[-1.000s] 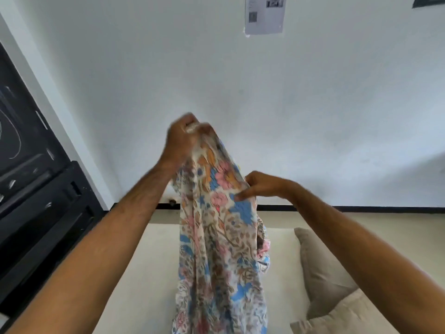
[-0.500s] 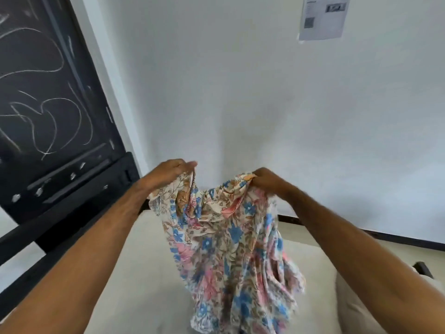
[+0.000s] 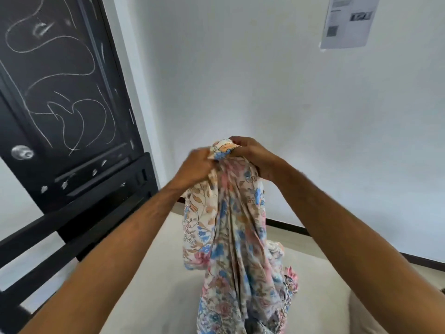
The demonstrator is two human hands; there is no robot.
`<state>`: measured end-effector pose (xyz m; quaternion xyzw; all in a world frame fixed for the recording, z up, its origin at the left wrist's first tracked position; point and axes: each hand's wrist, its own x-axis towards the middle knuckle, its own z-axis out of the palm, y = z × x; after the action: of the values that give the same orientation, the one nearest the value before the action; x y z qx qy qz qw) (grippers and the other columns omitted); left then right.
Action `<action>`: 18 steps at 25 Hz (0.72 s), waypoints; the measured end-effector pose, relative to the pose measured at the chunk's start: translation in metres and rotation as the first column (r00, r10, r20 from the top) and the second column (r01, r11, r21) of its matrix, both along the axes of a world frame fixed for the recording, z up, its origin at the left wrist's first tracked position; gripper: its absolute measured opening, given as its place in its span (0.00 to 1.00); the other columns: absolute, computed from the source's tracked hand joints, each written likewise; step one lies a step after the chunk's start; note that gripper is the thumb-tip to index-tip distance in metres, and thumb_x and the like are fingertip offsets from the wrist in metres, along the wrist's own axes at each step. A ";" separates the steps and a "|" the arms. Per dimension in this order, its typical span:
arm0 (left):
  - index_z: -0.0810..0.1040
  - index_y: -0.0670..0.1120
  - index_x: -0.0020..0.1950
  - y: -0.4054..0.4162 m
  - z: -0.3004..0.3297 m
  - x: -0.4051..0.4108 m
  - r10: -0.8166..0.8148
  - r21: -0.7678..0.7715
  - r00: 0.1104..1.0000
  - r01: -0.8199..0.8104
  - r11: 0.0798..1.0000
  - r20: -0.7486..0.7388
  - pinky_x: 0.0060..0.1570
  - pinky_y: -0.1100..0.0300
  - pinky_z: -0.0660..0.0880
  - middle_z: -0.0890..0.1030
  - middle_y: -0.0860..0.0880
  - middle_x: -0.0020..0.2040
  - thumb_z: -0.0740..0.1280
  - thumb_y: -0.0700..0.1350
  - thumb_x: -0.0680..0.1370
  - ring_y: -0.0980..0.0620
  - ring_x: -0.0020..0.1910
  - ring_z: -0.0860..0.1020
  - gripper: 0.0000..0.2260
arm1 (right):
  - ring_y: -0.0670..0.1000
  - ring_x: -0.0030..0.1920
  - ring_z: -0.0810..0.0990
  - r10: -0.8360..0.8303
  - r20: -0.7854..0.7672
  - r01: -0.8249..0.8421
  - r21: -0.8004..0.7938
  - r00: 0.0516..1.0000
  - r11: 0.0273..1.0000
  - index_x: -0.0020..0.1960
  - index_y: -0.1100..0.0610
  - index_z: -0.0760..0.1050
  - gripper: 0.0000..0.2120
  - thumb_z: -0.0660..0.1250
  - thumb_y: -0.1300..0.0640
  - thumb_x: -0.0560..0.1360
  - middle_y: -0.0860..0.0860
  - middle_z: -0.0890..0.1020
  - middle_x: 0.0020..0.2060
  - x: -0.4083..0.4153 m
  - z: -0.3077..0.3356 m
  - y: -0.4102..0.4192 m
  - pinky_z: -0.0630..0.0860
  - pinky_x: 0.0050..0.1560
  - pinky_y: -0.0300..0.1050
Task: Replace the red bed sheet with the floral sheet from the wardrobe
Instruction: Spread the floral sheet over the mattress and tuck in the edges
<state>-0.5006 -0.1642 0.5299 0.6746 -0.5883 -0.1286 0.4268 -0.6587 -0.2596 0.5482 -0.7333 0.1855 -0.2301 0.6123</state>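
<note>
The floral sheet [image 3: 236, 237], cream with blue, pink and orange flowers, hangs bunched in front of me, its lower part trailing down onto the bare cream mattress [image 3: 163, 285]. My left hand [image 3: 196, 168] grips the top of the bunch from the left. My right hand [image 3: 255, 156] grips the same top edge from the right, fingers curled over a fold. The two hands are close together, almost touching. No red sheet is in view.
A black door [image 3: 60, 92] scribbled with chalk stands at the left, with the black bed frame rails [image 3: 79, 213] below it. A white wall with a taped paper notice [image 3: 346, 20] faces me. A beige pillow edge [image 3: 361, 317] shows at the bottom right.
My hands, spread apart along the sheet's edge half a second ago, have come together at its top. The sheet now hangs as one narrow bunch. My view has shifted left and closer.
</note>
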 end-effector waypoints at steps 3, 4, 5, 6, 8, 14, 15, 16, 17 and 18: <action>0.81 0.36 0.48 -0.001 0.046 0.052 0.193 -0.336 0.828 -0.411 0.847 -0.526 0.50 0.57 0.79 0.83 0.42 0.44 0.59 0.38 0.78 0.46 0.44 0.81 0.12 | 0.58 0.47 0.82 0.171 -0.112 -0.180 -0.075 0.979 0.981 0.55 0.62 0.79 0.13 0.75 0.58 0.73 0.60 0.84 0.50 -0.019 -0.018 -0.018 0.80 0.48 0.48; 0.81 0.35 0.44 0.002 0.065 0.067 0.117 -0.409 0.732 -0.497 0.765 -0.671 0.51 0.52 0.80 0.82 0.39 0.43 0.59 0.39 0.76 0.45 0.43 0.81 0.12 | 0.60 0.49 0.83 0.217 -0.209 -0.237 -0.075 0.954 0.969 0.56 0.62 0.80 0.12 0.74 0.59 0.75 0.61 0.84 0.52 -0.026 -0.031 -0.023 0.81 0.50 0.50; 0.78 0.37 0.38 0.009 0.082 0.074 0.050 -0.456 0.656 -0.574 0.680 -0.753 0.46 0.52 0.80 0.79 0.40 0.38 0.58 0.36 0.76 0.46 0.38 0.80 0.12 | 0.59 0.48 0.83 0.201 -0.314 -0.244 -0.103 0.928 0.964 0.55 0.61 0.81 0.10 0.73 0.58 0.76 0.61 0.85 0.52 -0.031 -0.047 -0.025 0.81 0.50 0.49; 0.73 0.41 0.34 0.017 0.097 0.074 0.005 -0.476 0.604 -0.634 0.610 -0.797 0.39 0.58 0.78 0.75 0.44 0.34 0.56 0.33 0.77 0.51 0.32 0.77 0.14 | 0.56 0.46 0.82 0.136 -0.390 -0.209 -0.154 0.911 0.966 0.53 0.61 0.82 0.10 0.72 0.55 0.77 0.58 0.85 0.48 -0.033 -0.058 -0.024 0.80 0.48 0.46; 0.67 0.45 0.33 0.040 0.119 0.067 0.005 -0.507 0.585 -0.707 0.493 -0.811 0.32 0.64 0.71 0.70 0.49 0.32 0.51 0.27 0.77 0.59 0.27 0.70 0.18 | 0.51 0.37 0.75 -0.167 -0.412 0.043 -0.295 0.896 0.955 0.45 0.63 0.81 0.19 0.69 0.45 0.79 0.54 0.78 0.36 -0.031 -0.052 -0.030 0.72 0.38 0.41; 0.74 0.51 0.34 0.043 0.128 0.044 0.307 -0.403 0.739 -0.610 0.682 -0.600 0.40 0.59 0.72 0.75 0.53 0.35 0.57 0.33 0.76 0.58 0.33 0.73 0.17 | 0.55 0.37 0.81 -0.534 -0.012 0.523 -0.186 0.845 0.832 0.58 0.68 0.77 0.17 0.61 0.54 0.81 0.54 0.81 0.37 -0.021 0.090 -0.057 0.76 0.36 0.45; 0.76 0.50 0.35 0.035 0.125 0.039 0.295 -0.326 0.797 -0.511 0.795 -0.527 0.44 0.55 0.76 0.78 0.51 0.35 0.59 0.34 0.76 0.52 0.36 0.77 0.15 | 0.57 0.46 0.80 -0.533 -0.069 0.499 -0.271 0.843 0.824 0.60 0.67 0.76 0.18 0.59 0.53 0.81 0.55 0.80 0.45 -0.016 0.101 -0.051 0.77 0.44 0.47; 0.79 0.48 0.35 0.027 0.122 0.037 0.260 -0.281 0.842 -0.424 0.861 -0.473 0.48 0.49 0.79 0.81 0.47 0.36 0.60 0.35 0.74 0.46 0.39 0.81 0.13 | 0.59 0.51 0.79 -0.574 -0.168 0.478 -0.397 0.802 0.784 0.59 0.66 0.75 0.18 0.56 0.53 0.82 0.57 0.79 0.48 -0.012 0.110 -0.042 0.77 0.50 0.49; 0.81 0.47 0.37 0.024 0.119 0.036 0.219 -0.261 0.876 -0.353 0.899 -0.430 0.50 0.47 0.80 0.82 0.44 0.38 0.60 0.35 0.73 0.42 0.43 0.82 0.13 | 0.58 0.48 0.80 -0.587 -0.202 0.438 -0.490 0.784 0.753 0.53 0.64 0.75 0.16 0.55 0.52 0.82 0.58 0.77 0.46 -0.014 0.111 -0.038 0.78 0.49 0.48; 0.82 0.46 0.39 0.031 0.119 0.034 0.216 -0.223 0.902 -0.313 0.923 -0.374 0.50 0.49 0.80 0.84 0.44 0.39 0.61 0.34 0.74 0.41 0.46 0.83 0.13 | 0.56 0.39 0.79 -0.549 -0.231 0.377 -0.516 0.803 0.769 0.46 0.62 0.72 0.15 0.55 0.53 0.82 0.57 0.76 0.39 -0.024 0.116 -0.031 0.78 0.40 0.44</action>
<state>-0.4665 -0.1333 0.6484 0.6493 -0.4192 -0.1003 0.6265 -0.6830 -0.2909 0.6644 -0.8124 0.4175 -0.2707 0.3038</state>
